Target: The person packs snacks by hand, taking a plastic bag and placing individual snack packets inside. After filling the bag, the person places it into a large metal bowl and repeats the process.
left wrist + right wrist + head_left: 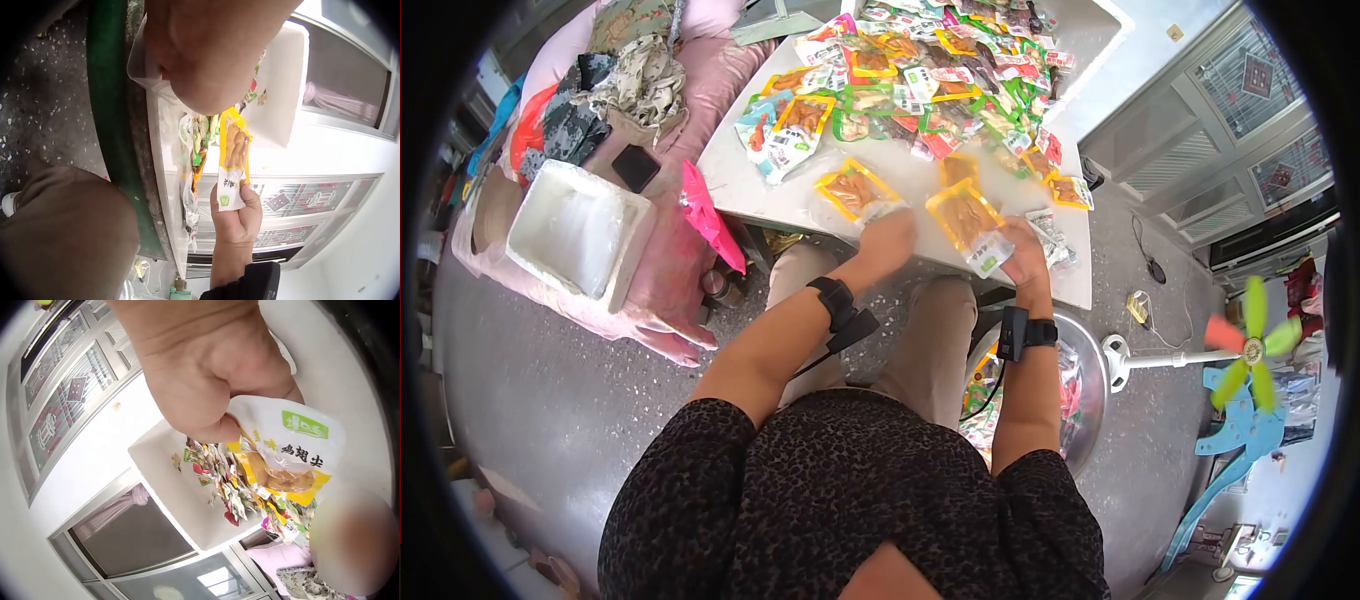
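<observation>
My right hand pinches the white end of a yellow-edged snack packet, thumb over its front. Brown pieces show through its clear window, and the right wrist view shows dark printed characters on this packet. To its left, over the table's near edge, my left hand has curled fingers at the white end of a similar yellow-edged packet. In the left wrist view a pale plastic corner sticks out beside that hand. Another yellow packet lies just behind the right hand's packet.
A heap of mixed snack packets covers the back of the white table, against a white foam box. A metal basin with packets stands below right. An empty foam box sits on the pink bed at left; a fan stands right.
</observation>
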{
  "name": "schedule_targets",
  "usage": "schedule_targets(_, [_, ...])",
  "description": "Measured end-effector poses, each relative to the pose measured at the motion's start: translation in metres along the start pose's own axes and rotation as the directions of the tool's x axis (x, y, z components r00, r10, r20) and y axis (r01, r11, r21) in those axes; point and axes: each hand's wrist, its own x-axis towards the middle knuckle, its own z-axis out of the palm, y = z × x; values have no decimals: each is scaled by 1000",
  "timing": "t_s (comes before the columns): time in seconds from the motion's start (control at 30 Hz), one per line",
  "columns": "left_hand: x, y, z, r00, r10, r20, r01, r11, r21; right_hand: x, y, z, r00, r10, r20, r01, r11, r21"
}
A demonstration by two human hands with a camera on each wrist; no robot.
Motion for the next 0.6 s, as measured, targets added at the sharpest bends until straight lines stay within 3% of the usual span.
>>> schedule_targets(0.2, [5,1,-7,979,-157,132,162,987,-25,-11,2,5,995,54,81,-48,996,-72])
schedule_targets(0.3, [4,-1,-6,991,-104,84,111,990,-81,-12,0,5,990,72,119,-58,992,-112])
schedule_targets(0.6, [5,-3,-6,991,-125,56,132,977,-169,-6,5,11,985,150,89,-132,974,-181])
